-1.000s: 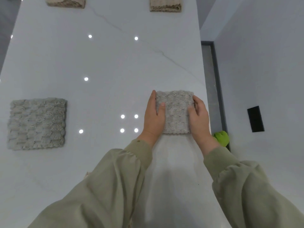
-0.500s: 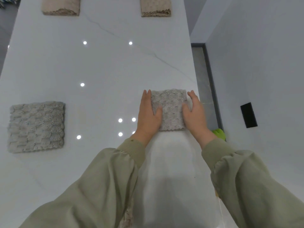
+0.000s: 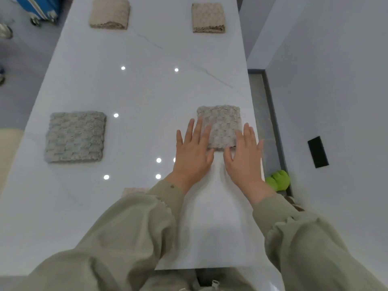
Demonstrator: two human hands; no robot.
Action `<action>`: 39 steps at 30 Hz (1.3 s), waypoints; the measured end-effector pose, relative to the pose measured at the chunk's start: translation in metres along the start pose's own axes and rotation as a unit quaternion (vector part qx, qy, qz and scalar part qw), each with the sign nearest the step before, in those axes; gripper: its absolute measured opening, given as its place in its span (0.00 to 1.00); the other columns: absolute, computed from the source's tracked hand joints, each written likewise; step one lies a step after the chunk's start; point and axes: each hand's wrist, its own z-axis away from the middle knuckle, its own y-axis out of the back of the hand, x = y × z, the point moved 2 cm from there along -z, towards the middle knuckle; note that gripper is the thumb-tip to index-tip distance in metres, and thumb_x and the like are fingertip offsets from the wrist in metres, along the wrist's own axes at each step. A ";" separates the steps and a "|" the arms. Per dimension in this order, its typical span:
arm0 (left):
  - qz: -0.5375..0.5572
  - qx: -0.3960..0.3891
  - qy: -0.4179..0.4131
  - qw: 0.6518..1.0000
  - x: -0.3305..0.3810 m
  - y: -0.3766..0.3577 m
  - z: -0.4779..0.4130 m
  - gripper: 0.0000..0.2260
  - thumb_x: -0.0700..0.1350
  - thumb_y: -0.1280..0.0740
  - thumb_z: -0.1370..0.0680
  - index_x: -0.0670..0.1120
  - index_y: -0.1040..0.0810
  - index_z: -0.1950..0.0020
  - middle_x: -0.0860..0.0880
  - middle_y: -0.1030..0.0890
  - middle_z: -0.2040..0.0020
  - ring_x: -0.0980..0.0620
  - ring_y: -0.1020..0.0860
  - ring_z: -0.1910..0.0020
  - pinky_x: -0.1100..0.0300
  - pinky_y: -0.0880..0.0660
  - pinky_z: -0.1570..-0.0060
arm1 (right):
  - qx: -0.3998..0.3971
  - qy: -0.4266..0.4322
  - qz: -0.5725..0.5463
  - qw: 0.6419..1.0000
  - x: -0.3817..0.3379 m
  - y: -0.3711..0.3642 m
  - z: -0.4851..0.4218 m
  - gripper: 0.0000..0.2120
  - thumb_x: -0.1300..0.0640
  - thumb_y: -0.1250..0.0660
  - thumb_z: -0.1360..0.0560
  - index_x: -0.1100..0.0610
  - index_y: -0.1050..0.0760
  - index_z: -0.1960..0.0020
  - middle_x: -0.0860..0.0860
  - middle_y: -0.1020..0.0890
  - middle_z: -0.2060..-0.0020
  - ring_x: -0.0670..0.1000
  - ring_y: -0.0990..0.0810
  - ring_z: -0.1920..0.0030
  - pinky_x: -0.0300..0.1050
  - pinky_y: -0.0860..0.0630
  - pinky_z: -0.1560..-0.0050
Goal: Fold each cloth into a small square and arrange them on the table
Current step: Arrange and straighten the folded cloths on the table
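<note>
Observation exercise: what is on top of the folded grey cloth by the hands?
Only straight fingers of the left hand and right hand overlap near corners of the grey cloth, hiding them; contact unclear.

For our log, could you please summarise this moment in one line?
left hand: open; right hand: open; grey cloth between hands: flat on table

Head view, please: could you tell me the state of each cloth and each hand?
Near grey cloth, folded small square, flat.
Left grey cloth, folded square, flat, untouched.
Far-left beige cloth, folded, flat.
Far-right beige cloth, folded, flat.
Left hand, open, fingertips over near grey cloth's left edge.
Right hand, open, fingers at its right edge.
</note>
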 end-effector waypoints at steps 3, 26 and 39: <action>-0.007 -0.007 0.022 1.000 0.003 0.002 0.030 0.28 0.51 0.48 0.20 0.47 0.53 0.22 0.46 0.55 0.22 0.46 0.59 0.23 0.42 0.61 0.28 | -0.023 0.006 -0.009 1.000 -0.005 -0.008 0.025 0.28 0.51 0.45 0.22 0.59 0.45 0.25 0.57 0.49 0.24 0.54 0.55 0.24 0.57 0.60 0.27; 0.337 0.078 0.180 0.921 -0.122 0.008 0.219 0.22 0.44 0.47 0.18 0.43 0.46 0.24 0.47 0.45 0.23 0.51 0.47 0.24 0.57 0.51 0.26 | -0.136 -0.101 -0.350 0.921 -0.093 -0.068 0.175 0.23 0.55 0.44 0.19 0.54 0.43 0.25 0.48 0.37 0.27 0.47 0.39 0.28 0.39 0.42 0.31; 0.508 0.058 0.199 0.836 -0.112 -0.003 0.224 0.27 0.48 0.44 0.23 0.46 0.44 0.24 0.57 0.38 0.30 0.62 0.40 0.31 0.68 0.42 0.31 | -0.049 -0.168 -0.418 0.892 -0.134 -0.091 0.188 0.22 0.58 0.42 0.20 0.57 0.39 0.27 0.49 0.33 0.30 0.42 0.35 0.33 0.23 0.38 0.40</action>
